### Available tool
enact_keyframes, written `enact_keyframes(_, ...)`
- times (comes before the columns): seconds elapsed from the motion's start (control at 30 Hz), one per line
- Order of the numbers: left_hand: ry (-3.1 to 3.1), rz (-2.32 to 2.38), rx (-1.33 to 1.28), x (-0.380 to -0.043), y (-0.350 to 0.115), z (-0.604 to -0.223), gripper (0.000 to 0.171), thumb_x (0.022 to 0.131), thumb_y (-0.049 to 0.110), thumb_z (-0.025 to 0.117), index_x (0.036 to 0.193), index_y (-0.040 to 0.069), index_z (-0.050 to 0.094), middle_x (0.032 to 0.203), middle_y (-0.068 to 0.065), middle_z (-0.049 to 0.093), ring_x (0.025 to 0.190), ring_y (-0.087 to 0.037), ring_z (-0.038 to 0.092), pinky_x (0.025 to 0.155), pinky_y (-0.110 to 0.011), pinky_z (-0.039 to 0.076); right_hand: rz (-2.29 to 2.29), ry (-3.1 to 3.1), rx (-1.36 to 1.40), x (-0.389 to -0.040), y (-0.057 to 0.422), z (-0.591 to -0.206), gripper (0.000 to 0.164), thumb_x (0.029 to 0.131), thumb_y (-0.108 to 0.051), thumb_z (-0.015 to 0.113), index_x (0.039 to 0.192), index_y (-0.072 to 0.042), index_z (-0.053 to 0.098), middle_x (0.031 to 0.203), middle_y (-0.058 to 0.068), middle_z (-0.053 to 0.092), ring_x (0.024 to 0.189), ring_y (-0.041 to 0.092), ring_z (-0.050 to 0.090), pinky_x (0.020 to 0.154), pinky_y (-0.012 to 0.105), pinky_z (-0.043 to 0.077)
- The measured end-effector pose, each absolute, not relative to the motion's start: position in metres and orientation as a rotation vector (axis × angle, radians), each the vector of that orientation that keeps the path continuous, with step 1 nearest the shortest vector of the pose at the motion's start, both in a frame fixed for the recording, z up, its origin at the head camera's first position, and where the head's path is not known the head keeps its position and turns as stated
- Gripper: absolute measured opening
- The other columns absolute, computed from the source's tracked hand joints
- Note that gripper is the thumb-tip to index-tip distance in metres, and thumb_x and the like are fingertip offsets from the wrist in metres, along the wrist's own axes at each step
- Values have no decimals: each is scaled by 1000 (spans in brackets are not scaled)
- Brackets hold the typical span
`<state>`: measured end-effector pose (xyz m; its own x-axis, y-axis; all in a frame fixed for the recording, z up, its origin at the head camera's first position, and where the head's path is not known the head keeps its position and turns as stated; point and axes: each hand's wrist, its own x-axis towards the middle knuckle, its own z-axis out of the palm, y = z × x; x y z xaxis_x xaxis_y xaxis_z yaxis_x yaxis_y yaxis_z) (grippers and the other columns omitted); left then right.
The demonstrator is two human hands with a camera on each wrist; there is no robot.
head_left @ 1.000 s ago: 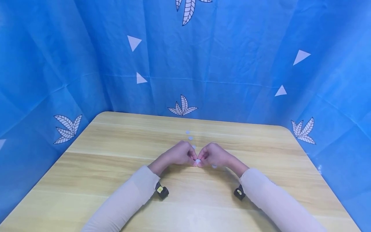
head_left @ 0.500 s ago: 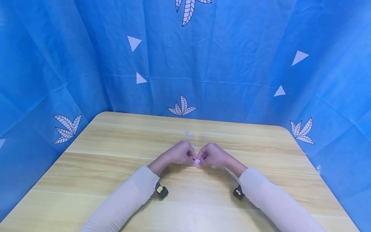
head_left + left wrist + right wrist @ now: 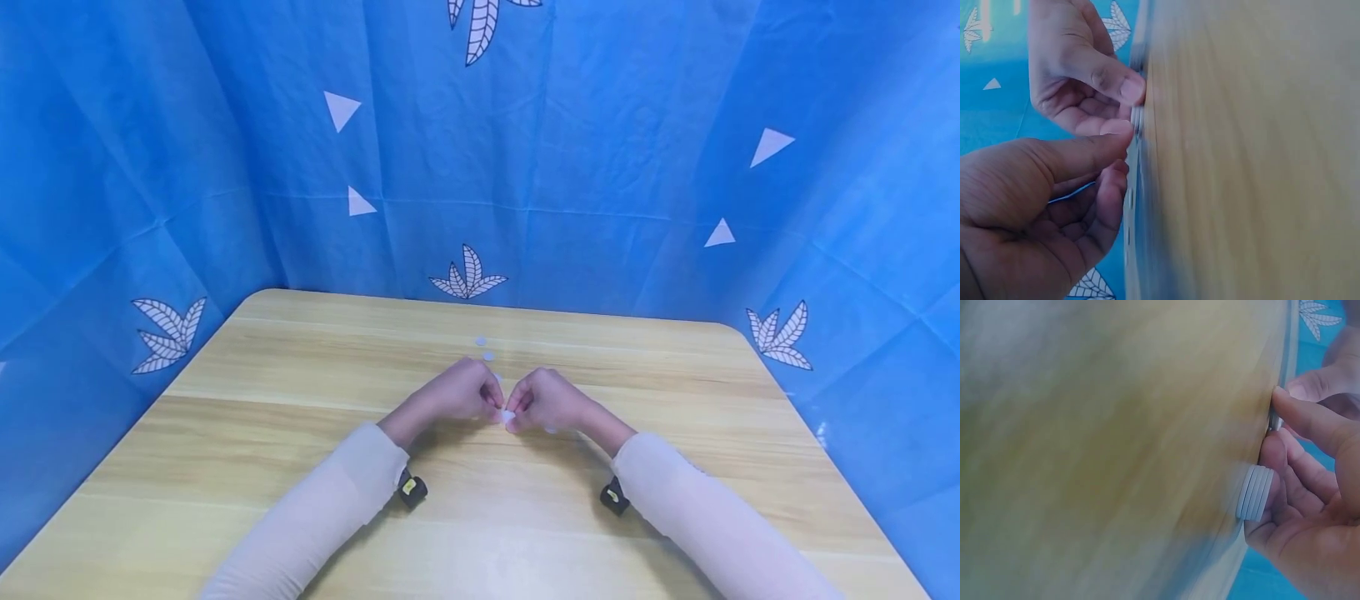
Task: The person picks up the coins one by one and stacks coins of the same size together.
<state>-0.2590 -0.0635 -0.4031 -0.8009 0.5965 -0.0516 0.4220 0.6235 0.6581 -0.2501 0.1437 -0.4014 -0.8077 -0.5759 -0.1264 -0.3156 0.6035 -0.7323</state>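
In the head view my left hand (image 3: pixel 461 392) and right hand (image 3: pixel 551 398) meet over the middle of the table, fingers curled inward. Between their fingertips is a short stack of small white discs (image 3: pixel 507 416). Seen edge-on from the right wrist, the disc stack (image 3: pixel 1274 419) sits between the right thumb and forefinger. From the left wrist, the left thumb tip lies right at the discs (image 3: pixel 1138 119), close to the right thumb. Another stack of several white discs (image 3: pixel 1254 492) stands beside the right hand's lower fingers, and is mostly hidden in the head view.
Beyond the hands, a row of small white discs runs away over the wooden table (image 3: pixel 300 350): a far one (image 3: pixel 481 341), a nearer one (image 3: pixel 489 356) and another partly behind the fingers. A blue patterned cloth (image 3: pixel 615 150) hangs around the table.
The left hand has shifted slightly up and away, and the discs between the hands now look tilted. The right hand stays almost where it was. The whole view drifts slightly left.
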Motion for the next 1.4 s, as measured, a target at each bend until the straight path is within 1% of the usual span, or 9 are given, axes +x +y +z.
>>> enact_keyframes(0.27, 2643, 1013, 780, -270, -74, -399, 17, 81, 3, 84, 97, 3, 78, 82, 2, 72, 74, -11, 66, 71, -24, 57, -1038, 2473, -720, -251, 144, -401, 19, 76, -9, 90, 87, -5, 75, 78, -1, 72, 72, 12, 67, 69, 28, 58)
enact_keyframes(0.5, 2567, 1085, 754, -288, -76, -406, 17, 83, 2, 83, 98, 6, 76, 82, 2, 70, 73, -15, 67, 69, -26, 58, -1054, 2459, -728, -252, 145, -403, 19, 76, -10, 90, 86, -5, 75, 77, -2, 72, 71, 12, 66, 68, 28, 57)
enact_keyframes(0.67, 2540, 1069, 743, -301, -74, -410, 18, 83, 4, 84, 98, 9, 76, 86, 1, 70, 79, -16, 66, 70, -27, 58, -1052, 2463, -734, -252, 145, -404, 19, 75, -10, 90, 86, -5, 75, 77, -1, 72, 70, 13, 66, 67, 29, 57)
enact_keyframes(0.8, 2539, 1030, 742, -308, -72, -412, 18, 84, 5, 84, 98, 10, 75, 88, 1, 70, 84, -16, 65, 75, -26, 57, -1043, 2468, -732, -253, 145, -405, 19, 76, -10, 91, 86, -6, 76, 77, -1, 72, 72, 12, 66, 68, 27, 57)
enact_keyframes(1.0, 2505, 1034, 744, -315, -71, -414, 19, 84, 3, 83, 100, 9, 75, 90, 1, 70, 87, -16, 65, 80, -26, 56, -1037, 2476, -738, -252, 144, -403, 19, 75, -9, 90, 86, -5, 75, 77, -1, 72, 71, 12, 66, 68, 27, 58)
enact_keyframes(1.4, 2480, 1015, 713, -318, -69, -411, 16, 86, 4, 81, 101, 6, 76, 89, 0, 71, 85, -15, 64, 80, -25, 56, -1047, 2459, -729, -252, 144, -403, 19, 75, -9, 90, 85, -6, 75, 77, -1, 72, 71, 13, 66, 68, 29, 58)
